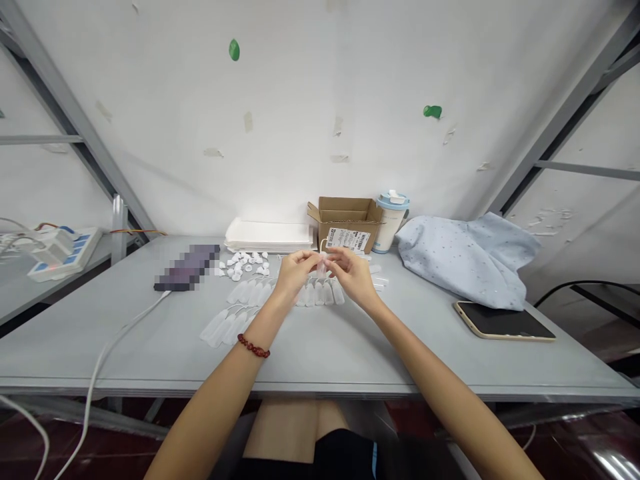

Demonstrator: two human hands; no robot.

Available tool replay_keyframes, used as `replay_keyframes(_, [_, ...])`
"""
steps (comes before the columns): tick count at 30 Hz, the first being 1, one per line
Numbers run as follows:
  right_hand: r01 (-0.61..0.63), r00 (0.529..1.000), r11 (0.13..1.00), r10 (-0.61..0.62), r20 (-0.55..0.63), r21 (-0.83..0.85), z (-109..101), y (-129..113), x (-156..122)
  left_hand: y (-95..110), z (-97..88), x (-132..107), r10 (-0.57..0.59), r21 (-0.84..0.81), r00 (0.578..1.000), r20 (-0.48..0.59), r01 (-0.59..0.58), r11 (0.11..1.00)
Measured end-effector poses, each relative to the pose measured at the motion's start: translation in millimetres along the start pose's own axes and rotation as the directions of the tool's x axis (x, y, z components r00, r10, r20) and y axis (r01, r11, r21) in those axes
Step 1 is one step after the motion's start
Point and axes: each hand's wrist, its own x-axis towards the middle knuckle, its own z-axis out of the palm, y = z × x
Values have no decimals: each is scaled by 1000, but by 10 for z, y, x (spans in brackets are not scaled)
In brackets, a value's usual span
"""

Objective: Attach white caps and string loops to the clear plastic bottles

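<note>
Tube (321, 265) — small, translucent plastic, rounded — pinched between fingers of left hand (296, 268) and right hand (353, 272).

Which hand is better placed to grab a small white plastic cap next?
Left, probably: the left hand sits nearest the pile of small white plastic caps; the right hand is farther, both pinching a small clear plastic piece.

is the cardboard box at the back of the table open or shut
Open: the cardboard box has its top flaps folded outward, one sticking out to the left. What is inside cannot be told.
</note>
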Motion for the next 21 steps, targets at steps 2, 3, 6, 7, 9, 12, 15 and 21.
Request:
replay_keyframes(2, [-54,999,997,53,9,57,6,-14,4,8,2,-7,-5,-33,1000,11,6,999])
replay_keyframes(3, [-69,998,995,69,13,68,15,-12,3,5,7,-11,-10,-51,1000,3,10,999])
replay_keyframes(6, [-88,996,993,90,-14,84,61,22,-5,-24,28,-24,-20,-74,1000,-23,18,997])
replay_keyframes(7, [-88,995,992,92,-31,93,76,38,-8,-36,35,-27,-19,-66,999,-26,17,998])
replay_keyframes(9, [-100,992,988,107,-62,114,95,63,-7,-56,44,-32,-16,-42,1000,-26,15,999])
replay_keyframes(12, [-141,984,977,157,-89,160,75,68,11,-60,40,-34,-17,-12,1000,-9,17,1000])
replay_keyframes(15, [-150,977,971,175,-123,188,15,47,41,-35,22,-33,-18,51,999,27,17,999])
replay_keyframes(21, [-119,977,985,139,-163,125,-37,54,65,-15,9,-43,-14,112,995,94,4,994])
